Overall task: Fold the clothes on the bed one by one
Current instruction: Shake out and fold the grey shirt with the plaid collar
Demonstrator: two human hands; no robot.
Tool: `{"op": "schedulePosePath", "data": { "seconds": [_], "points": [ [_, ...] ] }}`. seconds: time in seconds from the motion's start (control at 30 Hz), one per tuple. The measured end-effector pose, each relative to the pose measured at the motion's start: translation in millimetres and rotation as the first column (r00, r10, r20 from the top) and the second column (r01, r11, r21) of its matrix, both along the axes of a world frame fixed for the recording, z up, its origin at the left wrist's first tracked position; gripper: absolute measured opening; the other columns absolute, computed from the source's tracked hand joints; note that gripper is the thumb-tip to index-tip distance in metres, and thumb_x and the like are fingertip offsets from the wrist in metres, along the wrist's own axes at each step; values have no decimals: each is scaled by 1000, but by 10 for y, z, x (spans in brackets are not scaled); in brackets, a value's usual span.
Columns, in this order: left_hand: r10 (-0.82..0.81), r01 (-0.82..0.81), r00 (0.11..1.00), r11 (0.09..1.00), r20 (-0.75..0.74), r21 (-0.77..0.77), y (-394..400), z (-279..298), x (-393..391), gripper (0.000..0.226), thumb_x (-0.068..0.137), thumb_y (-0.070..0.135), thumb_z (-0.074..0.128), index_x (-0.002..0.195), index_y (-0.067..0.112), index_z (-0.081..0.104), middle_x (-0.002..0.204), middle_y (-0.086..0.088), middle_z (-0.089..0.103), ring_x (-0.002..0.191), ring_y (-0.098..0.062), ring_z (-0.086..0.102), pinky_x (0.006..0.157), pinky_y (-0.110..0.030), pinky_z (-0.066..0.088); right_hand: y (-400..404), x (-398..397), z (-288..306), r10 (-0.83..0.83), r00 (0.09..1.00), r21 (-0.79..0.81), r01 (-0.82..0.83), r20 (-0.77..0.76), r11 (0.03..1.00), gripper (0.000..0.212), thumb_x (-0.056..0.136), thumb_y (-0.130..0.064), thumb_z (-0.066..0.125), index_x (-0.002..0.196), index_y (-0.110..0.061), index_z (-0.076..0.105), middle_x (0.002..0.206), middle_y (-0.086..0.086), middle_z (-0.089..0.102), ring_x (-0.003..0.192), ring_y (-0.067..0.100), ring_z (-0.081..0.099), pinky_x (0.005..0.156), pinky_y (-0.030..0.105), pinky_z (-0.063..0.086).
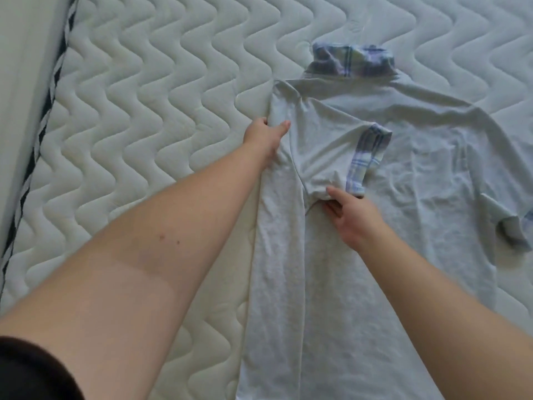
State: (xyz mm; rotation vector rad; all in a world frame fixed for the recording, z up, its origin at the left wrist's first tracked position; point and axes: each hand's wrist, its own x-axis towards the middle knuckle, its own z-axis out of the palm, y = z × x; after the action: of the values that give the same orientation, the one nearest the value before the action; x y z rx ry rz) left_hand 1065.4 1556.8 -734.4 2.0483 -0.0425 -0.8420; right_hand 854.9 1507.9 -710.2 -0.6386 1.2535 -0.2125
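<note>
One garment: your pale grey shirt (389,203) lay flat on the quilted mattress (144,96), left side folded inward.
Left hand (264,134): you gripped the folded edge near the shoulder.
Right hand (350,215): you pinched the folded-over sleeve's (331,160) lower edge.

Your shirt (389,215) lies on the mattress (144,111), collar (350,60) toward the far edge. Its left sleeve (331,157) lies folded over the body, between your left hand (264,135) and right hand (350,216).

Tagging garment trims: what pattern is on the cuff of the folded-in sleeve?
Head view: sleeve cuff is plaid, blue and purple lines on white; the shirt is plain pale grey.
</note>
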Motion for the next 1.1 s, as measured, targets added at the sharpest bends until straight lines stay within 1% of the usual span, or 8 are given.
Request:
{"op": "schedulePosePath", "data": {
  "seconds": [0.3,0.43,0.53,0.67,0.83,0.9,1.0,1.1],
  "points": [
    [-145,129,975,986,170,102,-568,25,667,39,94,30,64,126,9,56,123,-11,65,112,-25,61,97,-34,49,-472,72,74,-97,993,106,90,61,990,29,90,-27,68,112,-9,67,104,7,75,97,21,72,84,35,57],
    [-231,187,941,964,248,191,-613,52,941,23,95,25,62,111,10,68,113,-9,69,107,-22,63,86,-23,45,-475,66,67,-51,998,-63,54,41,997,6,91,-8,65,94,-10,60,93,5,71,84,18,70,74,27,57],
    [-247,210,943,961,223,178,-625,86,1070,20,97,19,58,111,10,69,114,-10,69,104,-22,64,90,-27,48,-441,-61,28,56,995,-257,-76,-84,964,25,87,-9,71,75,-17,50,83,9,60,79,23,58,78,35,49],
    [-202,187,967,977,158,106,-674,61,1035,26,102,27,49,116,12,65,119,-12,65,98,-19,59,88,-30,49,-507,-166,-43,124,963,-240,-182,-238,954,40,83,-22,77,112,-14,51,99,4,67,89,19,66,83,37,53],
    [-290,292,956,953,-41,79,-597,76,1058,45,80,35,81,115,14,63,106,-3,68,94,-18,65,85,-33,55,-979,86,-55,163,945,-469,-285,-284,836,83,80,-34,79,147,-20,32,122,-7,56,107,5,58,90,23,46],
    [-311,317,948,942,-68,110,-591,64,1055,31,85,26,77,110,13,65,103,-6,68,94,-22,66,84,-35,55,-1137,227,-75,249,898,-464,-405,-362,788,73,81,-34,78,142,-16,42,119,-4,57,106,11,58,86,26,45],
    [-222,226,974,969,-48,101,-602,22,1046,10,96,23,63,103,15,64,100,-5,65,94,-20,60,78,-29,50,-1302,409,-68,335,826,-485,-543,-453,685,24,87,-36,69,105,-20,67,95,-5,68,90,15,64,69,28,46],
    [-112,112,994,993,-5,31,-610,-72,1018,14,99,21,58,105,11,65,101,-7,65,95,-19,59,79,-31,50,-1406,514,-52,313,812,-562,-572,-493,598,20,93,-41,61,98,-21,59,87,-7,62,81,13,60,62,29,43]
  ]
}}
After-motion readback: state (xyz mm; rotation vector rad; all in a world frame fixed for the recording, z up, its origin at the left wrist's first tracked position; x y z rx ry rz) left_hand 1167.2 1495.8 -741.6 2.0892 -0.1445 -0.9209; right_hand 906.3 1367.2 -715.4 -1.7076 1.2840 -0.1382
